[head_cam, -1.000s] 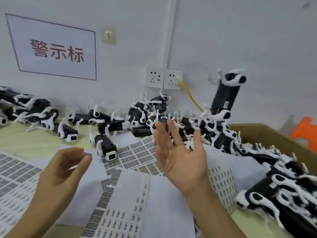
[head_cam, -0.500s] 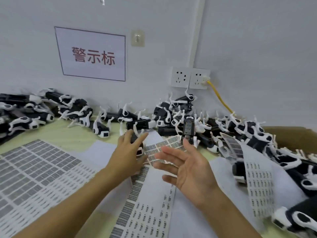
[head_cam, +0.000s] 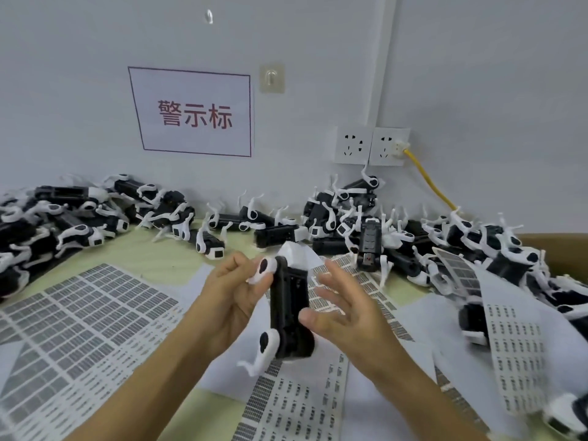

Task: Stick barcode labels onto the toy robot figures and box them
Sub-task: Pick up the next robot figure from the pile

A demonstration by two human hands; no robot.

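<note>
Head view: a person's two bare hands meet over a table (head_cam: 149, 259) strewn with label sheets.
Left hand (head_cam: 232, 300): fingers curled round the left side of a black toy robot figure (head_cam: 289, 310), gripping it near a white leg joint.
Right hand (head_cam: 343, 307): fingers spread and relaxed, the thumb touching the figure's right side; whether it truly grips cannot be told.
Held figure: long black body standing roughly upright between the palms, white legs on its left side, above the middle of the table.
Barcode label sheets (head_cam: 79, 323): large grids lying flat toward the table's left edge, more strips under the hands and along the near edge.
Figure piles (head_cam: 73, 214): heaps of black-and-white figures along the far edge, against the wall, reaching into the far left corner.
Cardboard box (head_cam: 553, 246): at the right edge, figures spilling over it.
Wall: sign with red characters (head_cam: 194, 113), two sockets (head_cam: 370, 146), a yellow cable (head_cam: 429, 183) plugged into the right one.
</note>
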